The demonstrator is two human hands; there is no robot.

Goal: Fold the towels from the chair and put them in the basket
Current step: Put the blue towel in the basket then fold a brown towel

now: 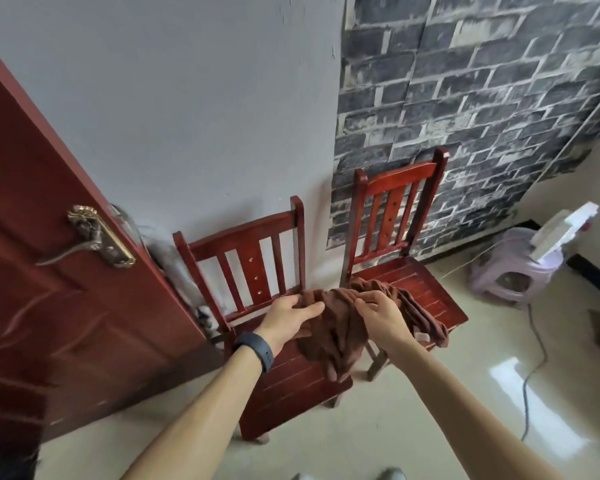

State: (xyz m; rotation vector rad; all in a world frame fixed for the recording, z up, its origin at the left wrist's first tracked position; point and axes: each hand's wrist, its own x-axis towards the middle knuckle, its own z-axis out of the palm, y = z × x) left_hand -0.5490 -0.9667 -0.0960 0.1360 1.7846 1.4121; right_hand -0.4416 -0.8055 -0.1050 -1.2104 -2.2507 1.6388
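Note:
A brown towel [340, 327] hangs crumpled between my two hands, above the gap between two red wooden chairs. My left hand [286, 317] grips its left edge over the left chair [291, 386]. My right hand [378, 317] pinches the top of the cloth with curled fingers. More brown towel cloth [420, 313] lies bunched on the seat of the right chair [426, 282]. No basket is in view.
A dark red door [66, 306] stands open at the left, with grey cloth [174, 258] behind it. A pale purple plastic stool [513, 271] with white boards on it stands at the right. A grey cable [534, 368] runs across the glossy floor.

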